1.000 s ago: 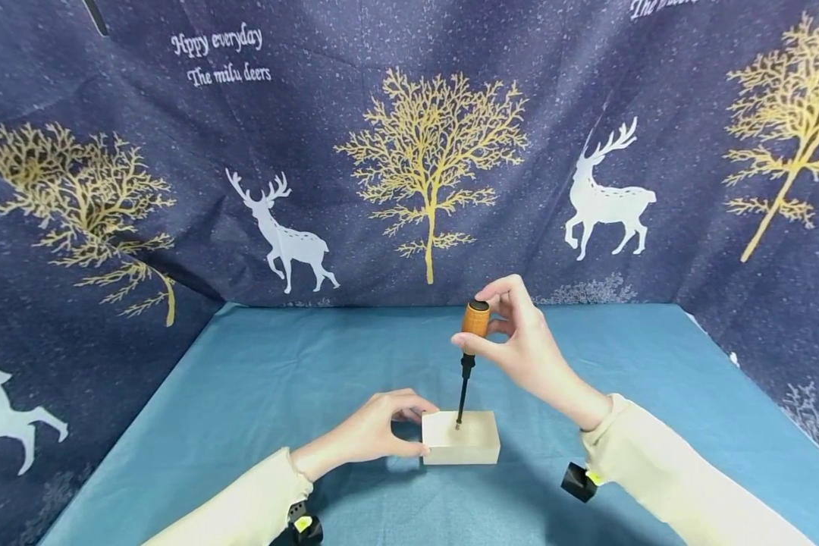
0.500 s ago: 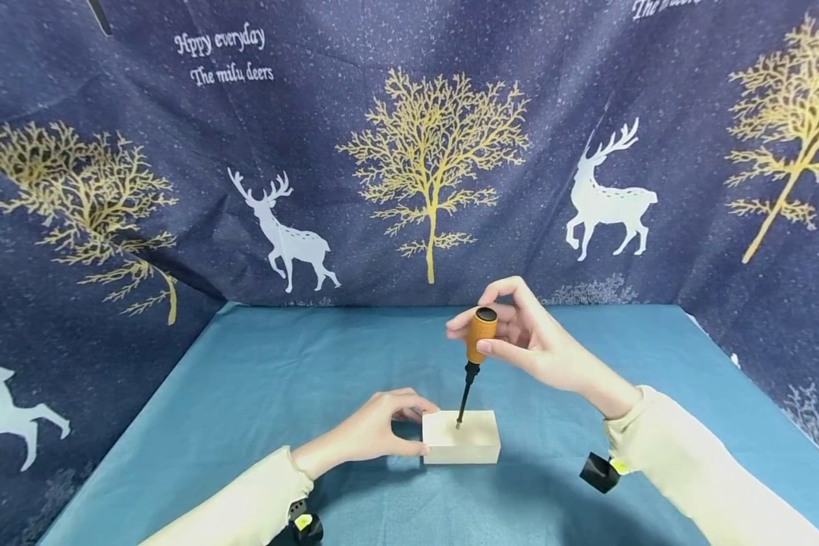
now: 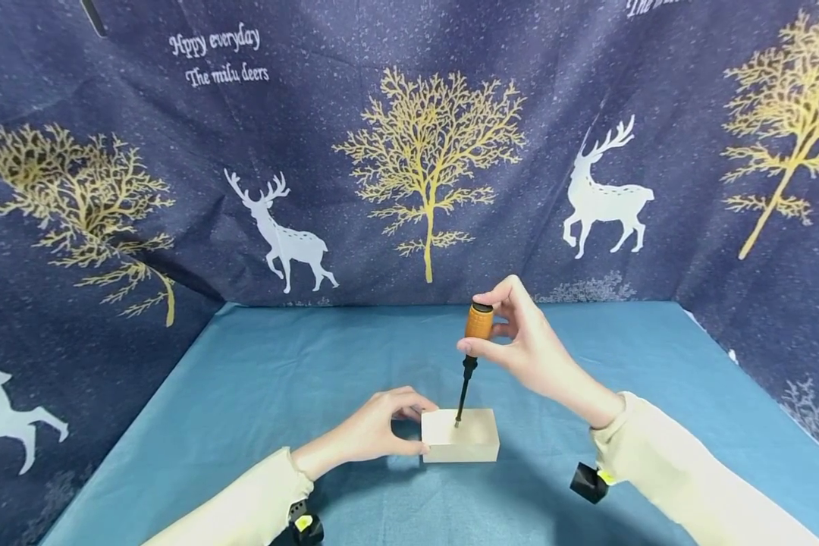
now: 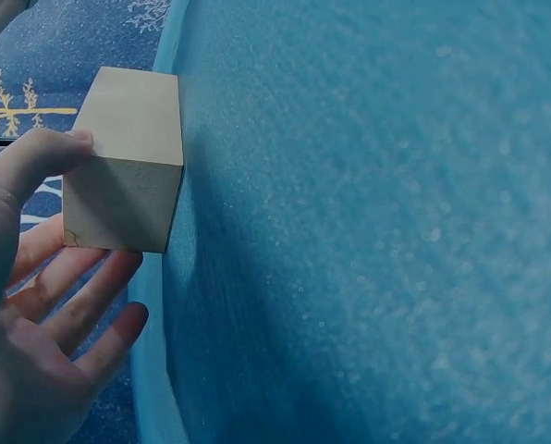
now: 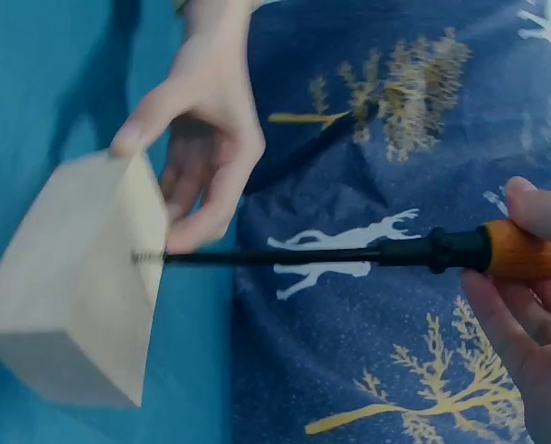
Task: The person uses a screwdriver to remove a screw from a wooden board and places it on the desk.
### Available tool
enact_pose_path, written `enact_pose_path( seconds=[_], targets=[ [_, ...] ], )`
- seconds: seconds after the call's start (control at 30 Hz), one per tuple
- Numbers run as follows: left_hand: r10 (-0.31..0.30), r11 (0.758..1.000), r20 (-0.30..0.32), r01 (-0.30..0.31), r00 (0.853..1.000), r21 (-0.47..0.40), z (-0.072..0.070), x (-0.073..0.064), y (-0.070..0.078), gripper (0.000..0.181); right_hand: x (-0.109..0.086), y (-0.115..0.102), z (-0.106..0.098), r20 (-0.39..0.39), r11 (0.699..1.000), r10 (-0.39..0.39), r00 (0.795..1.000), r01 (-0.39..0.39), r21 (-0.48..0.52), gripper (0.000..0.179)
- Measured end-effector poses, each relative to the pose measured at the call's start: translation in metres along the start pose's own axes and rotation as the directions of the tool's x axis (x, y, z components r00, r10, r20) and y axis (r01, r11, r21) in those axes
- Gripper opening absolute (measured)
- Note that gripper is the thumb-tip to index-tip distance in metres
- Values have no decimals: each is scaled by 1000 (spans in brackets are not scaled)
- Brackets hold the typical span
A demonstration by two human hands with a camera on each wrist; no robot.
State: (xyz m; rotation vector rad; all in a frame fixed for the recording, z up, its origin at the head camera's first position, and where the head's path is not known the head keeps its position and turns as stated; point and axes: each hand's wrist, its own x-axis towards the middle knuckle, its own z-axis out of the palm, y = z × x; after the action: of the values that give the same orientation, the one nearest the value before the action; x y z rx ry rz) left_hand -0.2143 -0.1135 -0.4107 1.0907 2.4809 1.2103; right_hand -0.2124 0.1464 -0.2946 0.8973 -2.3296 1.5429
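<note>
A pale wooden block [image 3: 474, 447] lies on the blue cloth, and a screw [image 5: 148, 257] stands partly sunk in its top face. My left hand [image 3: 375, 429] grips the block's left end, thumb on the near side and fingers behind, as the left wrist view also shows. Above the block, my right hand [image 3: 528, 345] holds a screwdriver by its orange handle [image 3: 478, 322], thumb and fingers around it and the index finger at its black cap. The screwdriver's dark shaft [image 5: 285, 257] leans slightly, its tip meeting the screw head.
Blue cloth [image 3: 300, 356] covers the table. Behind it hangs a dark blue curtain [image 3: 382, 265] printed with deer and golden trees. A black wrist camera [image 3: 589, 483] sits under the right sleeve, another black camera [image 3: 307, 529] at the left sleeve.
My right hand turned back around the handle, fingers spread forward half a second ago and now drawn in again. The screwdriver top tipped right, then left. My left hand and the block stayed put.
</note>
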Motion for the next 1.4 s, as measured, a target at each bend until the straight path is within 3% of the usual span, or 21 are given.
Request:
enact_pose_path(
  seconds=[0.07, 0.13, 0.2, 0.3, 0.37, 0.43, 0.5, 0.6, 0.67, 0.8, 0.93, 1.03, 1.17, 1.3, 1.4],
  targets=[
    [-1, 1000, 1, 1, 1000, 3, 0, 0, -1, 44, 0, 0, -3, 34, 999, 6, 999, -7, 38, 45],
    [0, 1000, 3, 0, 1000, 2, 0, 1, -1, 44, 2, 1, -8, 113, 991, -61, 992, 47, 124, 40],
    [1, 1000, 5, -1, 1000, 1, 0, 2, -1, 44, 5, 3, -14, 210, 969, -153, 966, 105, 223, 35],
    [11, 1000, 2, -11, 1000, 5, 0, 2, -2, 44, 9, 8, -21, 331, 918, -278, 902, 148, 368, 37],
    [11, 1000, 1, -11, 1000, 10, 0, 1, -3, 43, 9, 10, -23, 354, 911, -281, 892, 131, 392, 39],
    [10, 1000, -1, -10, 1000, 17, -1, 1, -3, 43, 9, 11, -21, 332, 921, -262, 906, 132, 365, 41],
    [5, 1000, 0, -5, 1000, 19, -1, 1, -3, 43, 7, 12, -17, 279, 944, -221, 934, 132, 303, 42],
    [3, 1000, -3, -3, 1000, 18, 0, 1, -3, 43, 4, 10, -10, 148, 982, -137, 980, 115, 148, 48],
    [4, 1000, -6, -4, 1000, 18, 0, 0, -3, 44, 2, 8, -5, 54, 994, -83, 995, 79, 69, 53],
    [-1, 1000, -9, 2, 1000, 12, 0, 0, -2, 44, -2, 6, 3, -101, 998, -43, 994, 37, -53, 58],
    [-6, 1000, -8, 6, 1000, 8, 0, 0, -1, 44, -5, 6, 7, -174, 992, -73, 982, 54, -113, 56],
    [-5, 1000, -10, 5, 1000, 7, 0, -1, -1, 44, -6, 4, 6, -182, 995, -69, 981, 54, -88, 53],
    [-3, 1000, -11, 3, 1000, 10, 0, -1, -2, 44, -4, 1, 0, -122, 999, -39, 992, 42, 25, 46],
    [18, 1000, -9, -18, 1000, 19, 0, 0, -3, 43, -1, 2, -8, 4, 990, -65, 998, 64, 124, 41],
    [18, 1000, -9, -18, 1000, 22, 1, 0, -4, 42, 1, 6, -14, 121, 971, -132, 984, 103, 218, 47]
  ],
)
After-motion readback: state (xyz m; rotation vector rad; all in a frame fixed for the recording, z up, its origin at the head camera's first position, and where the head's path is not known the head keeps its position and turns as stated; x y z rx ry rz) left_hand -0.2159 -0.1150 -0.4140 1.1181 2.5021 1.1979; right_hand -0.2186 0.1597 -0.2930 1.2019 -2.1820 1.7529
